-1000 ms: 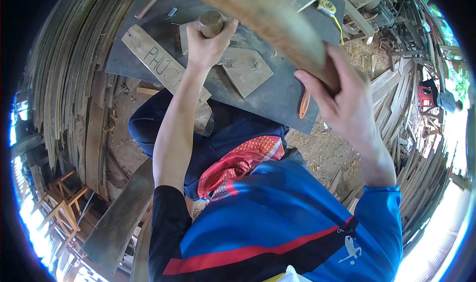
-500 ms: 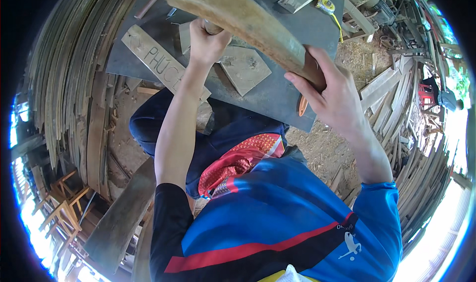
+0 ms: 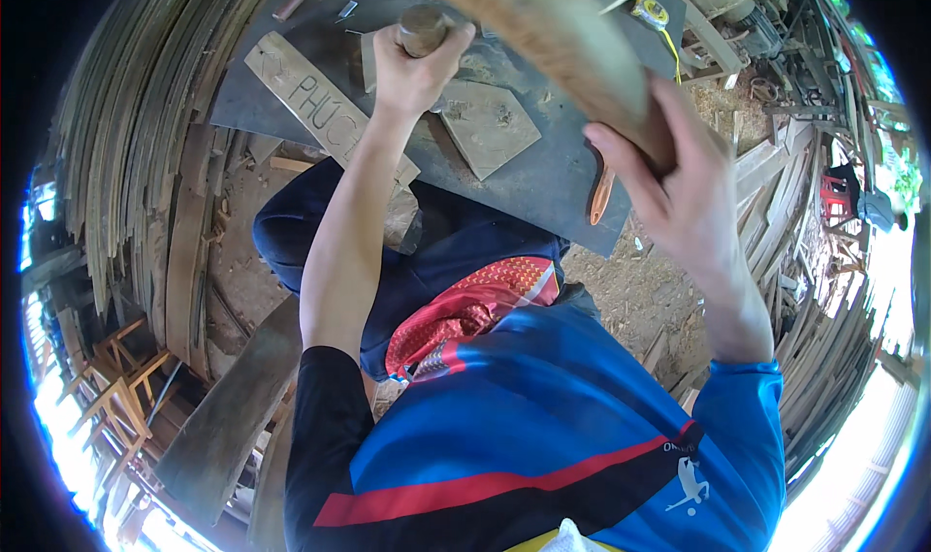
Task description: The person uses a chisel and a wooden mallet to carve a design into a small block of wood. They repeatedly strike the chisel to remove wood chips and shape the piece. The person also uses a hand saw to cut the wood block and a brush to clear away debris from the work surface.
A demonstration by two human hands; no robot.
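Observation:
My left hand (image 3: 412, 81) is wrapped round the thick wooden handle (image 3: 423, 30) of what looks like a chisel; its round butt faces up and the blade is mostly hidden below the fist. The tool stands over a five-sided wood block (image 3: 488, 127) lying on the dark tabletop (image 3: 558, 178). In my right hand (image 3: 684, 178) is a long wooden mallet (image 3: 572, 48), gripped at its narrow end and blurred by motion. Its thick part reaches up past the top edge, apart from the chisel handle. Left of my forearm lies a board (image 3: 308, 96) with carved letters.
An orange-handled tool (image 3: 601, 198) lies by the table's right edge. A yellow tape measure (image 3: 651, 12) sits at the far right, its tape partly out. Stacked planks (image 3: 121, 135) rise on the left. More timber (image 3: 824, 358) and a red chair (image 3: 838, 191) stand right.
The mallet has moved up and to the right, uncovering the butt of the chisel handle. My right hand has shifted right with it; my left hand has moved only slightly.

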